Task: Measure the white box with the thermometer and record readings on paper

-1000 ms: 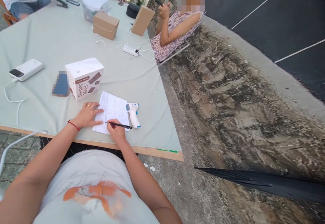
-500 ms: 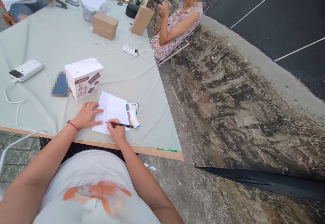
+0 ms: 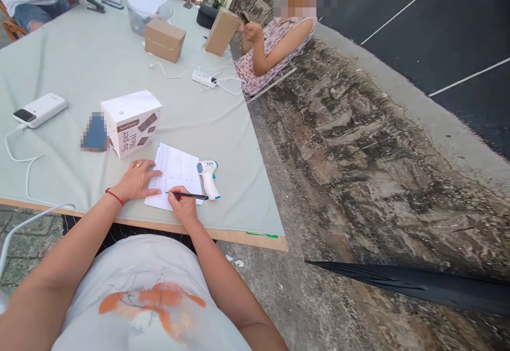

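Observation:
Sheets of printed paper [image 3: 181, 168] lie near the front edge of the table. My left hand [image 3: 137, 181] rests flat on their left side with its fingers spread. In my right hand [image 3: 183, 205] is a black pen [image 3: 193, 196], its tip at the lower part of the top sheet. Just right of the paper lies a white and blue infrared thermometer [image 3: 207, 178], close to the pen's back end. Behind my left hand stands a white Super Meal box [image 3: 133, 125].
A white power bank [image 3: 41, 110] with a cable lies at the left. Farther back are two cardboard boxes [image 3: 164, 40], a clear plastic tub [image 3: 137, 19] with papers and a white power strip [image 3: 204, 78]. Other people sit around the table [image 3: 71, 69].
My hands, the pen and the paper look nearly the same. The person at the right has lowered a dark object in their hands; the person at the far left has moved a sheet.

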Tool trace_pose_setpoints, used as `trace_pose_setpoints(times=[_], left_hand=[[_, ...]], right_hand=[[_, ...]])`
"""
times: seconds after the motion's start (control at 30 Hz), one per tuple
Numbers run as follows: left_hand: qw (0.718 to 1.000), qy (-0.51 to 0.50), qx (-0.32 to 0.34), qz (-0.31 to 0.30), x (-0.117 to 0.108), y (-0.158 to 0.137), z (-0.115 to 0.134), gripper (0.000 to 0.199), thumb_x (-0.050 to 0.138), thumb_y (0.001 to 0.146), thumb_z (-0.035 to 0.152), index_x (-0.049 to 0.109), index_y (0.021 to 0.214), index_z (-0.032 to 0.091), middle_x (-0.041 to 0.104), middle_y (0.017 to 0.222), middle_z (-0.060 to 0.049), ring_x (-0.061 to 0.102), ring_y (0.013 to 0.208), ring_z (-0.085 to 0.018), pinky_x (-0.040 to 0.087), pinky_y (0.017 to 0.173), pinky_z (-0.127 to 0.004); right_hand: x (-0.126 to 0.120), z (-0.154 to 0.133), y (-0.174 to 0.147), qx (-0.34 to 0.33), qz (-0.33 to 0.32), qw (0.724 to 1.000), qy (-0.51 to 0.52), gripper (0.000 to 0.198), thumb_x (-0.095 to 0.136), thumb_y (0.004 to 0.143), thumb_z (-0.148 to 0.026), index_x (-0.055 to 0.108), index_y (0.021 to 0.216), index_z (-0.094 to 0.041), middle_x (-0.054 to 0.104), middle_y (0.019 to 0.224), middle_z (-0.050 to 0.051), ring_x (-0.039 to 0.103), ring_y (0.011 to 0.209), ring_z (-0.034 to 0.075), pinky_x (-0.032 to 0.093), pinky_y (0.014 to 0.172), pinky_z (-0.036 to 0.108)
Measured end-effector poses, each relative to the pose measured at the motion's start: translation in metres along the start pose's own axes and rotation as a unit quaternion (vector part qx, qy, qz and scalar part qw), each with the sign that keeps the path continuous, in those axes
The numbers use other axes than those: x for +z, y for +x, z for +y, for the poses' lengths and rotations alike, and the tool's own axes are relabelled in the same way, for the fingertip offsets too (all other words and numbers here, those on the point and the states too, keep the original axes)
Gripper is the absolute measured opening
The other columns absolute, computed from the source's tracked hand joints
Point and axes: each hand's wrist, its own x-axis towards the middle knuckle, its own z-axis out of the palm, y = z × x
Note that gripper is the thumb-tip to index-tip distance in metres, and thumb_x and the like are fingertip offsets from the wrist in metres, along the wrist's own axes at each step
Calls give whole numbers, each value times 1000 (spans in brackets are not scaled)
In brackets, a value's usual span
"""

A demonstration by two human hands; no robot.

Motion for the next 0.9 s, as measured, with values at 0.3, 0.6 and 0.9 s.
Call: trace_pose_setpoints(times=[0.3, 0.6, 0.9], left_hand=[[1000, 5, 0, 0, 1, 0, 0, 63, 62, 84, 67, 66, 126, 21, 52, 130, -17, 50, 117, -34, 35, 104, -53], [1000, 7, 0, -1, 1, 0, -1, 65, 62, 83, 68, 66, 127, 21, 52, 130, -17, 50, 117, -34, 35, 104, -53], [1000, 5, -5, -3, 1, 0, -1, 64, 62, 83, 68, 67, 126, 21, 52, 131, -18, 49, 118, -34, 35, 104, -53]], right_hand=[[-1, -3, 0, -9, 8, 1000, 6, 25, 52, 71, -42, 61, 75, -19, 59, 68, 1, 52, 64, 16, 47, 69, 31], [0, 1, 0, -9, 11, 1000, 2, 25, 52, 73, -42, 61, 77, -19, 60, 70, 1, 54, 65, 16, 48, 71, 32], [-1, 0, 0, 4, 17, 1000, -4, 25, 51, 71, -42, 61, 75, -19, 59, 68, 1, 52, 65, 16, 47, 68, 30]])
